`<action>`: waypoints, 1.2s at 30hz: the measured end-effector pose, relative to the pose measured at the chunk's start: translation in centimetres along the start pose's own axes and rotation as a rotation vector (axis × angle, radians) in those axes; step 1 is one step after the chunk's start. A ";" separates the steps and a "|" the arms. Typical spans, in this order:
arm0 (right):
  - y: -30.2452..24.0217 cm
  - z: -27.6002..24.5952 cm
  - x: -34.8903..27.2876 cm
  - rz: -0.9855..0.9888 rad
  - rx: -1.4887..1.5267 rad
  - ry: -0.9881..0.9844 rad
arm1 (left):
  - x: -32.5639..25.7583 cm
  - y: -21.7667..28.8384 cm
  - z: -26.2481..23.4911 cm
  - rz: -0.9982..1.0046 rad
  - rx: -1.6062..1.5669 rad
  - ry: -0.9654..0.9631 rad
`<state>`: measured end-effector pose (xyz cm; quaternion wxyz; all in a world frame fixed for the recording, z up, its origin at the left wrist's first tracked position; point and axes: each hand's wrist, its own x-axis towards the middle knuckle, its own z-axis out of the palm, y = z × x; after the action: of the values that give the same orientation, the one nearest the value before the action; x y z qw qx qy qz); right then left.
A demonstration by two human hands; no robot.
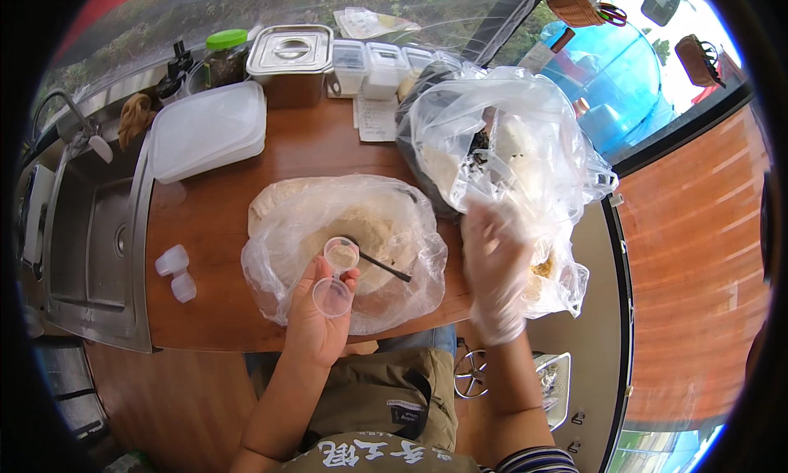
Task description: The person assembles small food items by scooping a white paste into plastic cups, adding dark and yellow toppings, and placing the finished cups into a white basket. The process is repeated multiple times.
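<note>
My left hand (316, 321) pinches a small hinged clear sauce cup (338, 269), lid open, above the powder bag (345, 247) on the wooden counter (213, 219). The cup looks light, thin and easily crushed, best held by the rim. My gloved right hand (492, 268), blurred, reaches the big plastic bag (509, 145); whether it grips, I cannot tell. Count: two spare capped cups (176, 272), one spoon (386, 266).

The surface (222, 219) is reddish-brown wood; the jar lid (226, 39) is bright green, the lidded box (209, 128) milky white, the powder (373, 235) beige.
</note>
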<state>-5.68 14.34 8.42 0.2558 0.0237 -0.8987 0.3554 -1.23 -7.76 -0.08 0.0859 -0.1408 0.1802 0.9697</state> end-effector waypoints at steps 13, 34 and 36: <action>14.0 7.7 19.6 0.141 -0.544 -0.528 | 1.4 -3.3 7.9 -0.184 0.195 -0.283; 13.3 -4.8 17.1 0.079 0.818 -0.283 | 16.0 -14.5 18.6 0.030 0.046 -0.036; 12.7 -5.0 17.3 0.096 0.851 -0.335 | 16.4 -14.4 18.6 0.035 0.042 -0.052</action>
<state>-21.30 29.45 11.80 0.0576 0.1420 -0.7018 0.6957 -18.16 14.31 6.90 0.0767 -0.1105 0.2006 0.9704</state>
